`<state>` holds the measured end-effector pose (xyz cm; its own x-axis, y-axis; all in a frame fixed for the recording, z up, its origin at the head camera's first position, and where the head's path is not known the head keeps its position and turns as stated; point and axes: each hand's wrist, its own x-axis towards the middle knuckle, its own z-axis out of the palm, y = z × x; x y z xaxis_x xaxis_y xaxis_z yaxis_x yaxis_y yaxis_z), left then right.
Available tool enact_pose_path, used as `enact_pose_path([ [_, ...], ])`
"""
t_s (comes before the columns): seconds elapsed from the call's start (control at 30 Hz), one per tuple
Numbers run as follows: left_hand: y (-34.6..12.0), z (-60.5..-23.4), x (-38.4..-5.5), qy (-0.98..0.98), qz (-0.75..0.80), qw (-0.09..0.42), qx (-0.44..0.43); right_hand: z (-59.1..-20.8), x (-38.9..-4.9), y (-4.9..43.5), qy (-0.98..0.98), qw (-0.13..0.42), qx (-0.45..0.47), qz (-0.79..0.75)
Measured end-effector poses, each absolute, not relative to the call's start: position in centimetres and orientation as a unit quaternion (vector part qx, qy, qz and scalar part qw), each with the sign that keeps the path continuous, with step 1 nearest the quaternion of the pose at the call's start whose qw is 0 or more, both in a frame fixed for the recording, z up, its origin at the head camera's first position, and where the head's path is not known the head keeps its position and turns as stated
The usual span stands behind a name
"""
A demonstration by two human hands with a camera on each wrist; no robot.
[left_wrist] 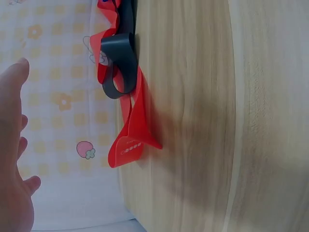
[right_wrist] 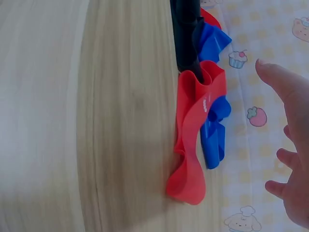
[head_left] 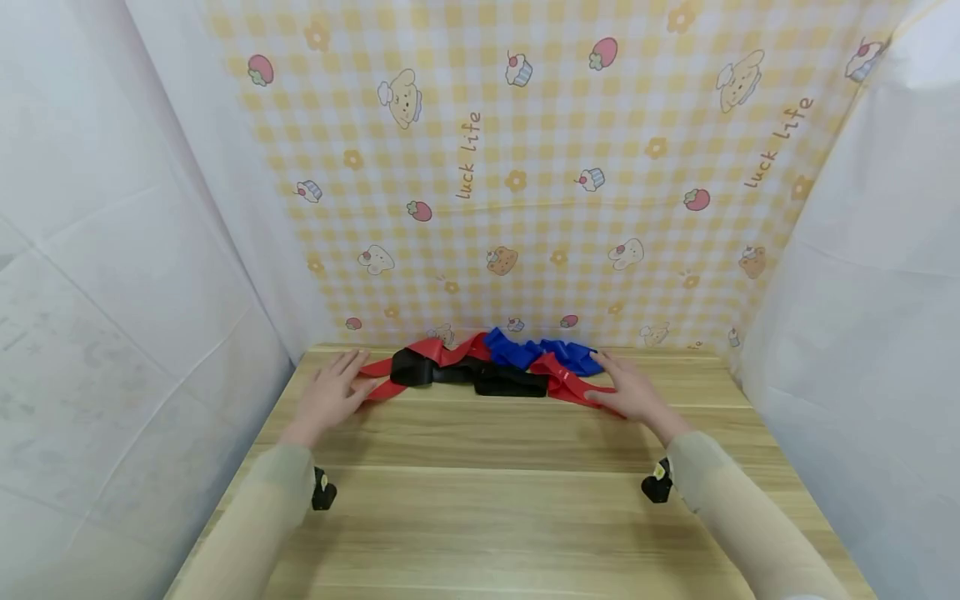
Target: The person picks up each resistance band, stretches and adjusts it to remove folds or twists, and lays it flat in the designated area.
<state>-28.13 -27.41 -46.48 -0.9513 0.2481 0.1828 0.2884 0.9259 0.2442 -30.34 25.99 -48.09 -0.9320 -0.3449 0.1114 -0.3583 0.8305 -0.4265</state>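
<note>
Holds the left hand (head_left: 332, 393) over the left end of a red band (left_wrist: 138, 123), fingers and thumb apart and lightly bent; in the left wrist view, clear of the band. Holds the right hand (head_left: 633, 392) over the right end of a second red band (right_wrist: 193, 124), fingers and thumb likewise apart; in the right wrist view, clear of that band too. Between both hands, lying crumpled in a row along the back edge of the wooden table (head_left: 480, 525): both red bands, with a black band (head_left: 411, 367) in front of the left one, and a blue band (head_left: 577, 358) behind the right one. Cannot tell whether knotted together or only overlapping. Behind the row, hanging upright: a yellow checked cloth (head_left: 555, 221).
</note>
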Motion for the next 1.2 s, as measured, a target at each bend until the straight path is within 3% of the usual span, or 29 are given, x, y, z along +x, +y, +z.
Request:
enact_pose_path([
  [0.5,-27.9,-49.2,-26.8,-0.962,-0.178,0.143,-0.149,-49.8,-30.2,20.7,-0.944,0.031,0.164,0.284],
  [0.73,-27.3,-50.7,-26.2,-0.96,-0.217,0.11,-0.137,-51.0,-30.2,18.4,-0.944,0.02,0.151,0.292],
  [1.2,-26.9,-53.3,-26.0,-0.951,-0.26,0.119,-0.12,-53.3,-29.4,13.2,-0.91,-0.019,0.147,0.388],
])
